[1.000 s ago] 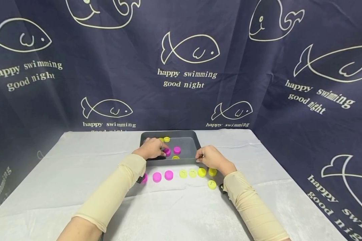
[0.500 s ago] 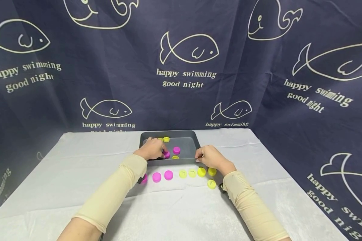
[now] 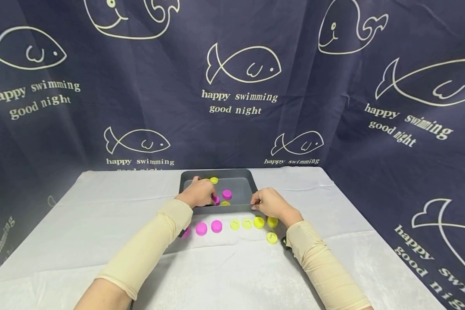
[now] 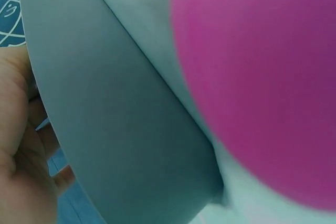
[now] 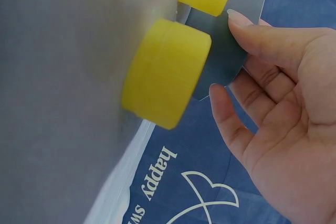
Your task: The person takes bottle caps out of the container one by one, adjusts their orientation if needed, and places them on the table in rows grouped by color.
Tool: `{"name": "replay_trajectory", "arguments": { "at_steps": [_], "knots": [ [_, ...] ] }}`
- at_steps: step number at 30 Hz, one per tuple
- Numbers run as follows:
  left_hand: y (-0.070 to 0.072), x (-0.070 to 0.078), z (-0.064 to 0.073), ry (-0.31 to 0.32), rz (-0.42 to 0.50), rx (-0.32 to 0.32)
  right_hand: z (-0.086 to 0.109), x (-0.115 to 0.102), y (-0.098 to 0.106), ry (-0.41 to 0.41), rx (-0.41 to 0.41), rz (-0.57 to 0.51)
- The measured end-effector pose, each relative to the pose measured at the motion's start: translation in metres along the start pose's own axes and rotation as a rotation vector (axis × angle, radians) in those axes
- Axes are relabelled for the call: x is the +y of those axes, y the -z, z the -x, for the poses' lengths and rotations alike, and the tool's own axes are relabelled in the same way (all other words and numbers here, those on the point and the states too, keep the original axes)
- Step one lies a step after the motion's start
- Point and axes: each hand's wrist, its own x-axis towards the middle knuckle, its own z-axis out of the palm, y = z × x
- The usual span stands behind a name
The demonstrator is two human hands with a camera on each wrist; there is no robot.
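Observation:
In the head view my left hand (image 3: 199,192) reaches over the near left wall of a dark grey tray (image 3: 224,209), its fingertips pinching a magenta bottle cap (image 3: 217,200). Part of that cap is hidden by the fingers. Another magenta cap (image 3: 227,194) lies in the tray, with a yellow cap (image 3: 225,204) by the near wall and another yellow cap (image 3: 214,180) toward the back. My right hand (image 3: 270,201) grips the tray's near right corner. In the right wrist view its thumb (image 5: 241,19) lies against the outer wall of the tray.
On the white cloth before the tray stand magenta caps (image 3: 201,228), one partly behind the left wrist. Several yellow caps (image 3: 247,222) line up to their right, with a single yellow cap (image 3: 271,237) nearer. A dark blue fish-print curtain (image 3: 240,137) hangs behind the table.
My left hand has shifted slightly right and nearer within the tray, and the magenta cap at its fingertips has moved toward the near wall. The right hand stays at the corner.

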Motion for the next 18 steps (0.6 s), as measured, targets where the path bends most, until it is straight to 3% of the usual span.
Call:
{"name": "replay_trajectory", "arguments": {
  "at_steps": [7,12,18],
  "knots": [
    [0.008,0.0,0.004,-0.005,0.041,-0.005,0.0,0.0,0.0,0.002,-0.007,0.002],
    [0.03,-0.007,0.013,0.025,0.089,0.023,0.0,0.0,0.003,-0.01,-0.014,0.006],
    [0.054,-0.014,0.024,-0.012,0.203,0.099,-0.001,-0.001,0.003,-0.015,-0.012,-0.003]
  ]
}}
